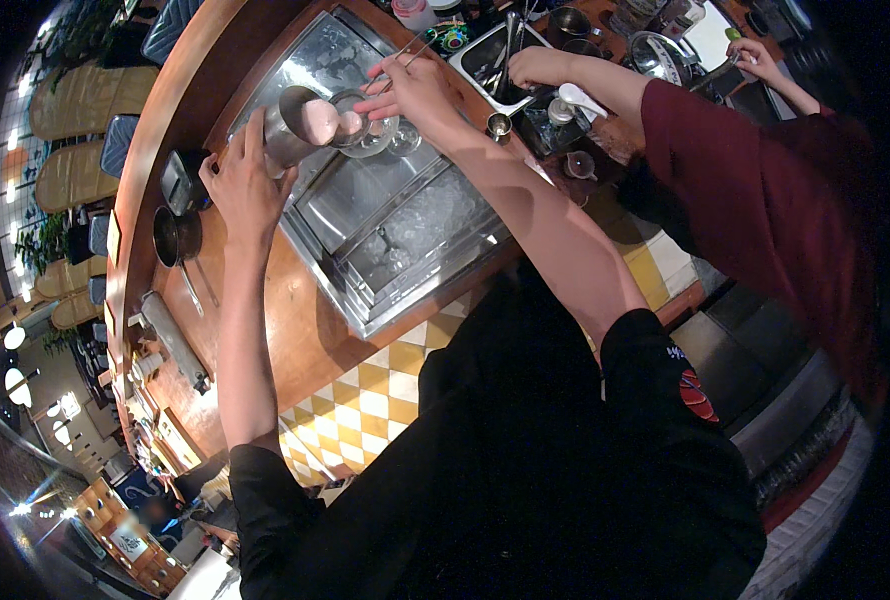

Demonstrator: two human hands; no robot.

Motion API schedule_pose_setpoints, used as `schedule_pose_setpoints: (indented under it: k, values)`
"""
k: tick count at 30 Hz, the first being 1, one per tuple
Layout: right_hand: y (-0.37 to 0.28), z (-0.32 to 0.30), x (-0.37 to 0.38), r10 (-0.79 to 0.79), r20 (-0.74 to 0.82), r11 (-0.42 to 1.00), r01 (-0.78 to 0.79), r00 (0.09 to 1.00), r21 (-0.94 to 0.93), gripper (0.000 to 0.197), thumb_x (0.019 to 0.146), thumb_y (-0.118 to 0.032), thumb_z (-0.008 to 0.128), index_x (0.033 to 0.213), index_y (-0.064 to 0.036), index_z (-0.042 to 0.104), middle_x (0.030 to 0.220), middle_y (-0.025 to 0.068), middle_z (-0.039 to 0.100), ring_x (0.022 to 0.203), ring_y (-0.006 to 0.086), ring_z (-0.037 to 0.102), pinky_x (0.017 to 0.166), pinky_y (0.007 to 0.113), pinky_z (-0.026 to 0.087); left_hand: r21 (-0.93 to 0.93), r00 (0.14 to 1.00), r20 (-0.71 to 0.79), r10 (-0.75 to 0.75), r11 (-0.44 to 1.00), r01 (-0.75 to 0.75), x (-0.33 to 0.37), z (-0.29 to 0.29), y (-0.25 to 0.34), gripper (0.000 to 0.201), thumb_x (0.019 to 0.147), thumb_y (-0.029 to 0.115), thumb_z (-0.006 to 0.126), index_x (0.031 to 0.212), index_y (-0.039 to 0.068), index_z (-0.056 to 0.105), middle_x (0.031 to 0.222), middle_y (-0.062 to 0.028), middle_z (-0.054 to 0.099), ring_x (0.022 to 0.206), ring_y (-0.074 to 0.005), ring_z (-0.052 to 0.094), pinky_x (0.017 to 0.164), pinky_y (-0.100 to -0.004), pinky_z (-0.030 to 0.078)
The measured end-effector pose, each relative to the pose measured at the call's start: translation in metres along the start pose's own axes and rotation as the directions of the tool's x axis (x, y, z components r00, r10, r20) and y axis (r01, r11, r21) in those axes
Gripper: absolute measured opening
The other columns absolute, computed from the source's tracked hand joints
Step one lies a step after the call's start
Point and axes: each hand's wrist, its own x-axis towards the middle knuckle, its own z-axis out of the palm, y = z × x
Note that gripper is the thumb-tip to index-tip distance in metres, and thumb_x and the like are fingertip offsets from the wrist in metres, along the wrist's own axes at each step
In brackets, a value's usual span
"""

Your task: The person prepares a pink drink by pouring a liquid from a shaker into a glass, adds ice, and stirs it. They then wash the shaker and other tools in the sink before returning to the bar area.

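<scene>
My left hand is wrapped around a metal shaker tin, tipped to the right. Pale pink, frothy liquid shows at its mouth. Just beside that mouth is a small round strainer with some of the same pink in it. My right hand grips what looks like the strainer's thin metal handle, its other fingers partly stretched out. Below the strainer stands a stemmed glass, partly covered, and another clear glass is close by. Whether liquid is falling into the glass cannot be made out.
Beneath my arms lies a steel sink station holding ice. A black-handled pan rests on the wooden counter at left. At right, a co-worker's maroon sleeve and hand reach over a metal bin of tools. A jigger stands near my forearm.
</scene>
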Motion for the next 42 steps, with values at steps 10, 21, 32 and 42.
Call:
schedule_pose_setpoints:
  k: [10, 21, 32, 42]
  values:
    - [-0.0034, 0.0019, 0.0018, -0.023, -0.025, 0.999, 0.024, 0.999, 0.032, 0.032, 0.104, -0.02, 0.04, 0.103, 0.009, 0.053, 0.095, 0.0269, 0.064, 0.074, 0.0376, 0.073, 0.055, 0.036, 0.061, 0.013, 1.0, 0.01, 0.004, 1.0, -0.004, 0.0038, -0.0044, -0.0002, 0.094, 0.066, 0.029, 0.087, 0.147, 0.022, 0.039, 0.132, -0.0077, 0.06, 0.119, -0.0269, 0.059, 0.099, -0.0546, 0.04]
    - [-0.0018, -0.0019, 0.0031, 0.023, -0.006, 1.0, -0.024, 1.0, -0.018, 0.035, 0.106, -0.023, 0.037, 0.109, 0.0085, 0.051, 0.105, 0.0276, 0.066, 0.08, 0.0346, 0.074, 0.062, 0.034, 0.062, 0.014, 1.0, 0.026, -0.002, 1.0, 0.002, 0.0049, -0.003, 0.0007, 0.094, 0.066, 0.029, 0.087, 0.147, 0.021, 0.04, 0.134, -0.0073, 0.06, 0.12, -0.0261, 0.059, 0.098, -0.0547, 0.04]
    - [-0.0013, -0.0043, 0.0022, 0.014, -0.015, 1.0, -0.014, 1.0, -0.02, 0.034, 0.105, -0.022, 0.037, 0.108, 0.009, 0.052, 0.099, 0.0254, 0.064, 0.076, 0.0339, 0.074, 0.059, 0.033, 0.062, 0.03, 1.0, 0.001, 0.011, 1.0, -0.011, 0.0069, 0.0021, -0.0007, 0.087, 0.068, 0.026, 0.085, 0.144, 0.02, 0.042, 0.13, -0.0069, 0.06, 0.112, -0.0268, 0.063, 0.101, -0.0551, 0.036]
    - [-0.0005, -0.0066, 0.003, 0.011, -0.009, 1.0, -0.011, 1.0, -0.019, 0.035, 0.105, -0.024, 0.038, 0.109, 0.0086, 0.052, 0.103, 0.0258, 0.065, 0.078, 0.0327, 0.074, 0.061, 0.032, 0.061, 0.01, 1.0, -0.002, 0.012, 1.0, -0.012, 0.0069, 0.0046, -0.0007, 0.09, 0.067, 0.025, 0.086, 0.144, 0.02, 0.041, 0.128, -0.0069, 0.06, 0.113, -0.0258, 0.062, 0.1, -0.0543, 0.037]
